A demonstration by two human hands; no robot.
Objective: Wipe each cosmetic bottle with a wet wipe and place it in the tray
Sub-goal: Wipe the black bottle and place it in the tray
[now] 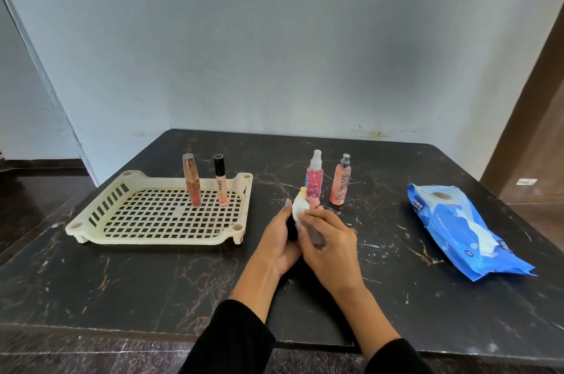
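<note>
Nearest me, two black sleeves reach fwd over a dark marble-look table (122,276). My left hand (282,236) is curled round a small bottle (300,206) w/ a pale yellow cap, its dark lower part tucked in the palm. My right hand (328,239) folds over it from the other side, fingers pressing a white wet wipe (297,211) against the bottle's upper body. Both hands hold firm; neither is slack. I judge this is mid-wipe, bottle not yet in the tray.

Just beyond the hands stand a pink spray bottle (314,181) and a peach spray bottle (339,183), upright, near each other but apart, both outside the tray. Right of them, well apart, lies a blue wipes pack (464,227) w/ a wipe poking out.

To the left sits a cream slotted tray (152,218) holding two upright items at its far side: a rose-gold tube (192,181) and a lip gloss (220,180).

Risk (my guess only): the held bottle is close to the pink spray, so a wide wiping stroke could knock it over. Damp fingers may also let the bottle slip, and tall tubes could tip on the slotted floor.
</note>
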